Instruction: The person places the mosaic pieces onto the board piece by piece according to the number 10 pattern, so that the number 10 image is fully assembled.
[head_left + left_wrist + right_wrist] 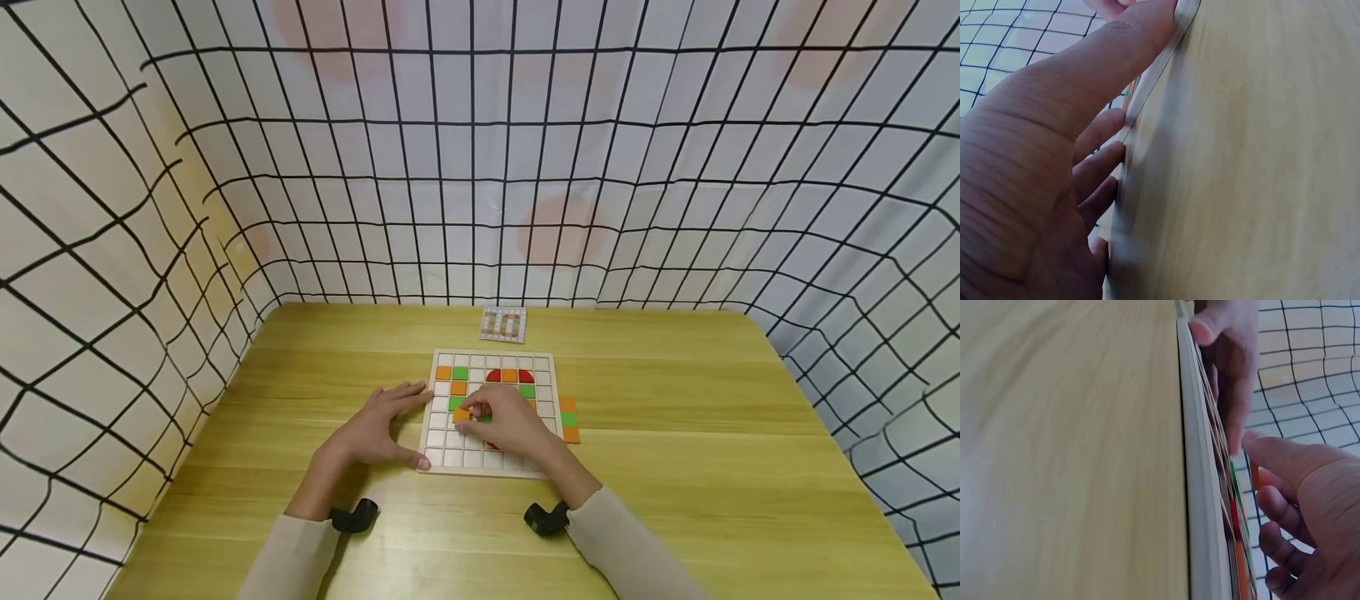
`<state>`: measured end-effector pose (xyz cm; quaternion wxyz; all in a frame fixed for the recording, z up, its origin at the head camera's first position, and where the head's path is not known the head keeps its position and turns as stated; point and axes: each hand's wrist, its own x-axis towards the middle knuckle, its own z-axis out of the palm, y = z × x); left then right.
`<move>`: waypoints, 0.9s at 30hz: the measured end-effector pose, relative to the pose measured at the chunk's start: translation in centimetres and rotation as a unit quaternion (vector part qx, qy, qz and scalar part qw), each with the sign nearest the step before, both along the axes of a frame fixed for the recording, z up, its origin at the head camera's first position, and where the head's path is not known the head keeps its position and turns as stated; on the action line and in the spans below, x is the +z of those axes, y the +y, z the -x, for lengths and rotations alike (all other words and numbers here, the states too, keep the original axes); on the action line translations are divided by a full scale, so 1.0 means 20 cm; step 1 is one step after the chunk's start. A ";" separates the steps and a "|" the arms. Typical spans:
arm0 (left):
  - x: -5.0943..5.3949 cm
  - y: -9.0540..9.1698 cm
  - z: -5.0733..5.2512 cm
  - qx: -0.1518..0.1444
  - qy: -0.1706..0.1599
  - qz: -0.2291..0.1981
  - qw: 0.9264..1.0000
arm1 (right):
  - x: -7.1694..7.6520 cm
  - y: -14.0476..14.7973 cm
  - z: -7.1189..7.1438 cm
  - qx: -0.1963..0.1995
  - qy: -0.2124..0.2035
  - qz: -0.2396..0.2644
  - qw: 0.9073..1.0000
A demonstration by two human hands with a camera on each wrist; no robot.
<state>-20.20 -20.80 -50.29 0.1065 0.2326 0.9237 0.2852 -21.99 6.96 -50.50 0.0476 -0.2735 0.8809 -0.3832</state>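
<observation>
A white gridded board (453,457) lies on the wooden table, with orange, green and red flat pieces set in some of its squares. Between thumb and fingertips, my right hand (504,419) pinches an orange square tile (461,416) over the left-middle part of the board. The same orange tile (1254,474) appears edge-on in the right wrist view, just above the board. My left hand (375,428) rests at the board's left side with its fingers spread. Its thumb touches the lower left corner. Some pieces are hidden under my right hand.
Beyond the board lies a small pattern card (503,324). A short column of orange and green tiles (569,419) sits against the board's right edge. Black netting (491,178) stands around the table's back and sides.
</observation>
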 end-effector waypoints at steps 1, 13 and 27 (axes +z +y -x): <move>0.00 0.00 0.00 -0.001 0.000 -0.001 1.000 | 0.00 -0.01 0.00 0.002 -0.001 -0.003 1.000; -0.01 0.00 0.00 -0.006 0.004 -0.006 1.000 | -0.03 -0.07 0.00 -0.011 0.004 -0.023 1.000; 0.00 0.00 0.00 -0.003 0.008 0.002 1.000 | -0.05 -0.06 0.01 -0.009 0.013 -0.014 1.000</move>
